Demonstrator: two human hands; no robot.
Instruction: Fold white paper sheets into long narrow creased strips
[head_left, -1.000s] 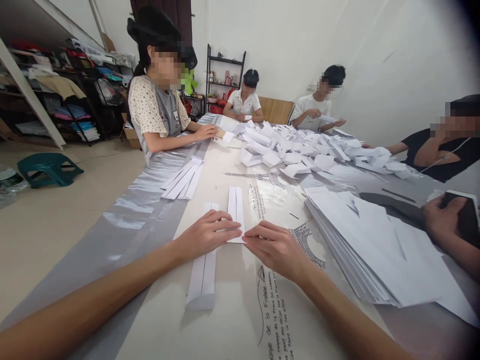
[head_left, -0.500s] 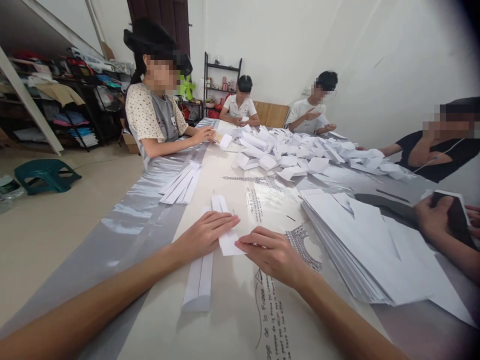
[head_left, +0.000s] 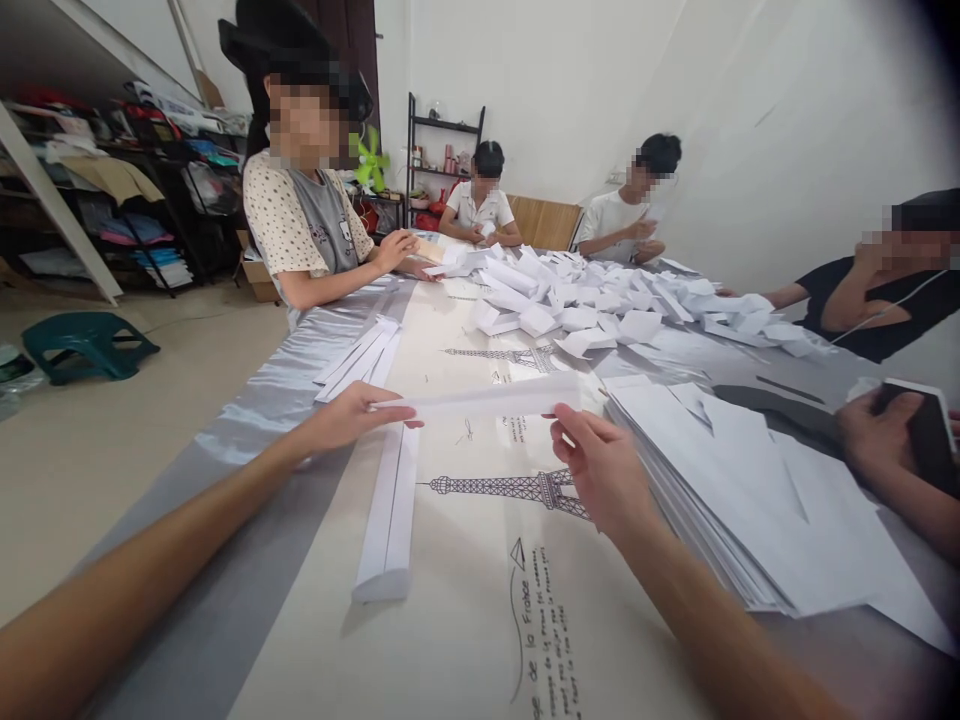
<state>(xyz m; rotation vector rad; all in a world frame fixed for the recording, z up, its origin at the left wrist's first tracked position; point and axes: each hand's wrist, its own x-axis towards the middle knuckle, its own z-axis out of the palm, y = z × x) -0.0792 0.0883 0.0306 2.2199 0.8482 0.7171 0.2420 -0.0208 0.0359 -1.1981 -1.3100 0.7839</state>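
Note:
A folded white paper strip (head_left: 487,398) is stretched level above the table between my two hands. My left hand (head_left: 356,415) pinches its left end, and my right hand (head_left: 596,450) pinches the lower corner of its right end. Beneath my left hand, another folded paper strip (head_left: 386,520) lies lengthwise on the tablecloth (head_left: 465,590), its upper end partly hidden. Just beyond that hand is a small fan of folded strips (head_left: 364,360). To the right of my right hand rests a thick stack of white paper sheets (head_left: 739,490).
A large heap of folded white papers (head_left: 592,295) covers the table's far middle. One co-worker (head_left: 307,210) sits at the left with papers in hand; others sit around the far and right sides. At the right edge, a person's hand holds a dark phone (head_left: 911,425). A green stool (head_left: 90,340) stands on the floor.
The strip has been raised off the table and turned from pointing away to lying crosswise. My left hand moved left, my right hand moved up and right, so they are farther apart.

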